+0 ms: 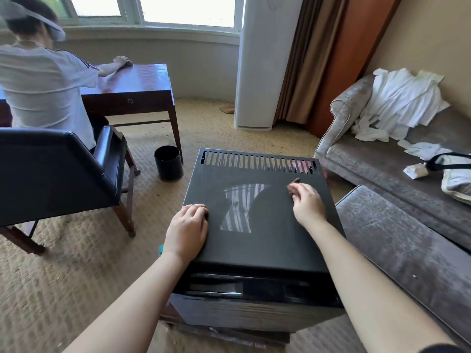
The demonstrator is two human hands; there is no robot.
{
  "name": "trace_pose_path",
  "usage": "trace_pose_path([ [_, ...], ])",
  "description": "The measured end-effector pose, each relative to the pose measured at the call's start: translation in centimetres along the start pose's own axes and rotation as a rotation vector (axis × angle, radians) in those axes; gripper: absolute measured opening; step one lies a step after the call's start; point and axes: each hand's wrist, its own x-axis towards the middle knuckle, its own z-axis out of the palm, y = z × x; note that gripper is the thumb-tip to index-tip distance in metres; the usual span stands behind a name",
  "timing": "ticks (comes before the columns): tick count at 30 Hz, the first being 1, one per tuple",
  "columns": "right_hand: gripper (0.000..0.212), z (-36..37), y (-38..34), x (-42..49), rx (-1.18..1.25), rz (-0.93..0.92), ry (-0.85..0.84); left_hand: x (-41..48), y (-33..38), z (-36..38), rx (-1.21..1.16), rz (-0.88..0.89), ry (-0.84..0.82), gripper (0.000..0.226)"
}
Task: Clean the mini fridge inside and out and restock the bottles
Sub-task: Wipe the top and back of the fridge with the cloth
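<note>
- The fridge [254, 253] stands on the carpet [76, 276], between a chair [58, 171] and a sofa [397, 240], with its front toward the person. Only its top and the upper front show.
- The right hand [307, 201] is on the top toward the back right. Its fingers [297, 194] are bunched and pinch a small brown cloth [294, 187] against the surface.
- The left hand [187, 230] rests palm down on the top's left edge, its fingers close together and holding nothing.
- The step in hand looks like wiping the outside top.
- The middle of the top mirrors the window, while the area around it looks duller. I judge those dull parts need the cloth most.
- The cloth is bunched very small. Opening it flatter under the fingers would cover more in each pass.
- Overlapping strokes from the vents [257, 161] toward the front edge would bring dust forward rather than into the slots.
- The left hand is well placed to steady the fridge. It should press down, since a sideways push could slide the fridge on the carpet.
- The right corners and the rim beside the sofa are easy to miss.
- No bottle shows clearly. A teal speck under the left wrist is too small to name, so restocking looks far off.
</note>
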Motion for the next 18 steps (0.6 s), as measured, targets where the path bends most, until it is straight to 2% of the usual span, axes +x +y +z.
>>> trace_pose_path([
  [7,0.031,3.5,-8.6,-7.5,0.143,-0.366,-0.226,-0.1,0.1,-0.3,0.002,-0.007,-0.003,0.034],
  [11,0.032,3.1,-6.9,-10.4,0.173,-0.488,-0.297,-0.2,-0.2,-0.1,0.006,-0.07,0.003,0.037],
  [13,0.032,2.6,-4.8,-9.8,0.12,-0.435,-0.232,-0.1,-0.5,0.2,0.02,-0.053,0.017,0.038],
  [15,0.032,2.5,-3.7,-8.6,0.073,-0.271,-0.1,0.2,-0.5,0.4,0.013,-0.075,0.022,0.039],
  [18,0.033,3.9,-5.9,-7.6,0.03,-0.14,0.015,0.6,-0.4,0.5,-0.031,-0.136,0.001,0.041],
])
